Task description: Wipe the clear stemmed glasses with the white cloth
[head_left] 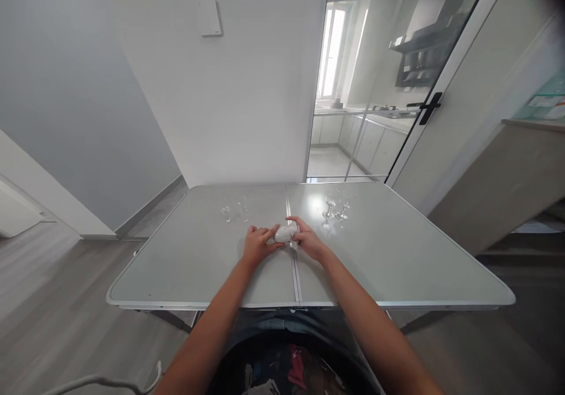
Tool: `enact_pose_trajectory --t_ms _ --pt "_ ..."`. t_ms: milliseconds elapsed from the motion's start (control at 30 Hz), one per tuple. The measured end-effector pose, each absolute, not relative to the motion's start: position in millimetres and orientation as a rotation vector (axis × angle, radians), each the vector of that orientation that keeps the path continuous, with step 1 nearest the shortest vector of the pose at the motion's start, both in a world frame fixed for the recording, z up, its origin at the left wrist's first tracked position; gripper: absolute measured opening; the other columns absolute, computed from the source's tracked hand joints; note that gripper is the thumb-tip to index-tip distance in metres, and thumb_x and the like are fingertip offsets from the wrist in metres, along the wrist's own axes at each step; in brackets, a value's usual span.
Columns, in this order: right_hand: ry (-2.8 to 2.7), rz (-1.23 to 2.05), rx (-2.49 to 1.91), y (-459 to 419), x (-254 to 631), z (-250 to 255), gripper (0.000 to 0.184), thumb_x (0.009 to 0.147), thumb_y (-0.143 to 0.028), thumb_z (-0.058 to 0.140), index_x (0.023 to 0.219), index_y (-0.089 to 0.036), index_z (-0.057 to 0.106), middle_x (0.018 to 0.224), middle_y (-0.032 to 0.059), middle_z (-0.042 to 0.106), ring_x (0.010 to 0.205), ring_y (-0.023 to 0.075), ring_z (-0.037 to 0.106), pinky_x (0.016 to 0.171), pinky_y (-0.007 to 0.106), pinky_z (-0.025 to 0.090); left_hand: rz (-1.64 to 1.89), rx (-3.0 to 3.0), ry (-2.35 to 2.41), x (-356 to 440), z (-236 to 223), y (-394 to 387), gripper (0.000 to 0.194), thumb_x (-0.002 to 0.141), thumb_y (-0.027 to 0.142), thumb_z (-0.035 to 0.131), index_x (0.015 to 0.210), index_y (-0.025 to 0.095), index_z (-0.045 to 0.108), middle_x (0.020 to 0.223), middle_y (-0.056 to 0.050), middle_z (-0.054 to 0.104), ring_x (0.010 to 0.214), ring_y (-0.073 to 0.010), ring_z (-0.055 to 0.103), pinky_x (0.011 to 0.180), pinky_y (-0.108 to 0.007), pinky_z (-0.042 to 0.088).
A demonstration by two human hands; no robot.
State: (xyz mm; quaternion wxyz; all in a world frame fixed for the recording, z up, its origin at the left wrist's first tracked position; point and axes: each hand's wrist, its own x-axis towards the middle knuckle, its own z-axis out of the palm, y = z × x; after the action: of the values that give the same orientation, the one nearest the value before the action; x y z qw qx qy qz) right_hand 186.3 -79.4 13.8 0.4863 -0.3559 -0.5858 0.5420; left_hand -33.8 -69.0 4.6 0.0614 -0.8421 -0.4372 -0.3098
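A small white bundle of cloth [286,232] lies at the middle of the grey folding table [185,265], on its centre seam. My left hand [258,244] pinches its left end with fingers closed. My right hand [306,240] wraps round its right side, fingers curled over the top. Two small clear stemmed glasses [235,211] stand upright behind my left hand. Two more clear stemmed glasses [335,208] stand behind my right hand. None of the glasses is touched.
A white wall with a switch plate [209,18] rises just behind the table. A glass sliding door [397,77] with a black handle opens onto a kitchen at the right. A counter [529,165] stands far right. Wooden floor surrounds the table.
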Motion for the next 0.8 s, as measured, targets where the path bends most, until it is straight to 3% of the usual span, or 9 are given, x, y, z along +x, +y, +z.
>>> enact_pose_trajectory --t_ms 133,267,333,400,500,567,700,800 --pt "-1.801 0.865 -0.934 -79.6 184.1 7.3 0.051 0.066 -0.010 0.049 0.114 -0.023 0.059 0.090 0.0001 0.063 0.078 0.0175 0.055 0.077 0.030 0.045 -0.910 -2.642 -1.455 -32.5 4.9 -72.7 0.062 0.081 0.068 0.064 0.128 0.028 0.067 0.075 -0.002 0.074 0.067 -0.0169 0.066 0.068 -0.029 0.035" --pt "-1.941 0.648 -0.909 -84.1 183.9 9.3 0.065 0.067 -0.006 0.047 0.128 -0.025 0.059 0.116 0.0049 0.067 0.102 0.0227 0.057 0.095 0.038 0.043 -0.883 -2.620 -1.512 -33.7 3.8 -75.1 0.061 0.083 0.069 0.060 0.126 0.028 0.066 0.070 0.000 0.073 0.064 -0.0174 0.066 0.061 -0.027 0.034" --pt "-1.893 0.688 -0.896 -84.4 183.2 11.5 0.071 0.065 -0.006 0.046 0.133 -0.026 0.056 0.114 0.0043 0.067 0.098 0.0217 0.057 0.092 0.037 0.044 -0.891 -2.577 -1.451 -34.2 3.1 -74.3 0.062 0.084 0.069 0.059 0.127 0.025 0.066 0.073 -0.002 0.074 0.066 -0.0184 0.067 0.063 -0.028 0.035" --pt "-1.794 0.844 -0.866 -82.9 182.2 13.2 0.074 0.062 -0.007 0.047 0.134 -0.026 0.055 0.099 0.0020 0.067 0.084 0.0183 0.057 0.080 0.032 0.046 -0.913 -2.550 -1.350 -34.7 3.0 -72.8 0.064 0.083 0.069 0.060 0.127 0.023 0.066 0.079 -0.005 0.075 0.071 -0.0193 0.068 0.067 -0.030 0.036" --pt "-1.580 1.160 -0.851 -79.6 181.9 14.4 0.075 0.057 -0.009 0.048 0.130 -0.023 0.056 0.075 -0.0032 0.056 0.066 0.0138 0.049 0.061 0.024 0.039 -0.917 -2.532 -1.236 -35.0 3.9 -71.1 0.061 0.084 0.067 0.063 0.127 0.024 0.066 0.085 -0.007 0.076 0.075 -0.0193 0.069 0.071 -0.032 0.036" --pt "-1.452 1.297 -0.869 -77.8 182.4 13.9 0.075 0.055 -0.010 0.049 0.128 -0.023 0.056 0.070 -0.0041 0.052 0.062 0.0130 0.046 0.056 0.023 0.036 -0.895 -2.522 -1.218 -34.6 3.9 -70.4 0.058 0.085 0.065 0.063 0.126 0.024 0.066 0.083 -0.006 0.075 0.075 -0.0191 0.068 0.072 -0.032 0.035" --pt "-1.392 1.314 -0.874 -75.7 182.0 10.4 0.077 0.054 -0.010 0.049 0.130 -0.024 0.054 0.077 -0.0019 0.057 0.066 0.0151 0.052 0.058 0.024 0.040 -0.892 -2.494 -1.267 -33.9 0.6 -69.3 0.059 0.085 0.066 0.062 0.126 0.024 0.067 0.077 -0.006 0.074 0.070 -0.0191 0.067 0.070 -0.032 0.034" --pt "-1.571 1.099 -0.832 -75.3 179.8 7.9 0.068 0.057 -0.008 0.049 0.122 -0.023 0.061 0.092 0.0028 0.066 0.082 0.0192 0.060 0.071 0.030 0.047 -0.924 -2.485 -1.299 -34.4 -0.6 -69.9 0.063 0.084 0.069 0.060 0.127 0.022 0.067 0.075 -0.007 0.074 0.067 -0.0188 0.066 0.068 -0.031 0.034"
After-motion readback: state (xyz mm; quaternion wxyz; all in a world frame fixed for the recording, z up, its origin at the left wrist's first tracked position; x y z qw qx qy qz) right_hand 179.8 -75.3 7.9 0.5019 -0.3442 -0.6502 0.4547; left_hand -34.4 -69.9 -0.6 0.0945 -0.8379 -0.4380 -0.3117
